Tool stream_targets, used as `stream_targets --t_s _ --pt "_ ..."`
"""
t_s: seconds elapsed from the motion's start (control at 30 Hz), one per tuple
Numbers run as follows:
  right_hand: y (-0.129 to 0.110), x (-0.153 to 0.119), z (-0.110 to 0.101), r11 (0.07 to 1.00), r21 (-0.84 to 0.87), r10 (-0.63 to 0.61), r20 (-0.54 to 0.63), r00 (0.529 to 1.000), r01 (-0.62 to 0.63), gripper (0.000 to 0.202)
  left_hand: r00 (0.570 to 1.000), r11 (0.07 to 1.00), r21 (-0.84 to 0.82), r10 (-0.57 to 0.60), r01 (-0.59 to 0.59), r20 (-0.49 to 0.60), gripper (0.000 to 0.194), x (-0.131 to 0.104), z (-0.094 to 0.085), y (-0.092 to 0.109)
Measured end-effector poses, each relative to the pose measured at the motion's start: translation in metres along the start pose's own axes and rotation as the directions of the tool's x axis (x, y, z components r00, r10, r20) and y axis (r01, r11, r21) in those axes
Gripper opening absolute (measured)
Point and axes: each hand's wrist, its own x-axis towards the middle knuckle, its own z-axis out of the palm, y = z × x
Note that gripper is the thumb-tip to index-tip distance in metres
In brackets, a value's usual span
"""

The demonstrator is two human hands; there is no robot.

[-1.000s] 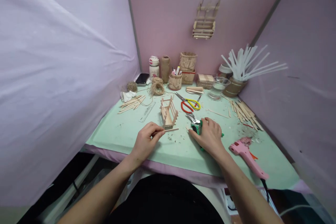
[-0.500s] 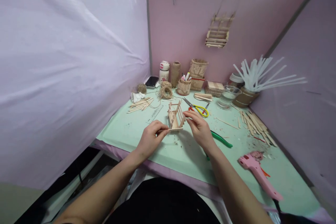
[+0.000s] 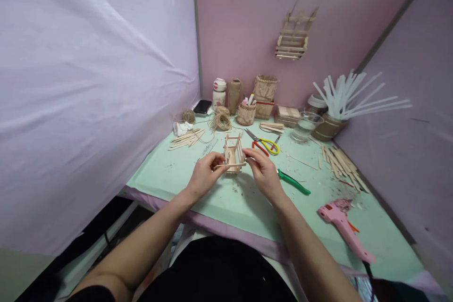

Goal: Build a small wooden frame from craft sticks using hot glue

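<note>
A small openwork frame built of wooden craft sticks [image 3: 232,153], with slatted sides, stands on the table in front of me. Across its near end, above the base, lies a single craft stick [image 3: 236,165]. My left hand [image 3: 203,173] pinches that stick near its left end between thumb and fingers. At the frame's right side, my right hand [image 3: 264,173] has its fingertips closed on the slatted side; the fingers partly hide the contact. Green-handled pliers [image 3: 293,182] lie beside my right hand, their head hidden behind it.
Yellow-and-red-handled scissors [image 3: 265,143] lie behind the frame. A pink glue gun [image 3: 345,229] rests at right, near scattered craft sticks [image 3: 341,167]. Twine [image 3: 222,120], a pen holder [image 3: 246,114], a water bowl [image 3: 305,128] and white glue sticks [image 3: 341,96] stand along the back.
The craft stick in my left hand has risen from the frame's bottom front edge to higher across its near end. My right fingers have shifted slightly along the right side. The view tilted a little.
</note>
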Motion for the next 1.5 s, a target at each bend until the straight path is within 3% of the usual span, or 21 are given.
stream_targets --t_s 0.37,0.63,1.03,1.5 --pt "0.0003 -0.0014 -0.0001 1.0 0.021 -0.004 0.008 1.0 0.004 0.03 0.995 0.993 0.064 0.097 -0.095 -0.029 0.012 0.0022 -0.0009 -0.0011" --pt "-0.0003 -0.004 -0.005 0.998 0.061 0.009 0.117 0.993 -0.016 0.035 0.985 0.979 0.124 0.169 -0.164 -0.035 0.009 0.0043 0.0003 -0.0012" --pt "0.0007 -0.0048 -0.0011 0.999 0.042 -0.006 0.093 0.996 0.002 0.036 0.983 0.96 0.217 0.185 -0.178 -0.011 0.014 0.0061 -0.0012 0.0004" --pt "0.0027 -0.0077 0.0004 0.997 0.072 0.034 0.083 0.996 -0.04 0.035 0.986 0.976 0.143 0.164 -0.162 -0.008 0.01 0.0061 -0.0002 -0.0033"
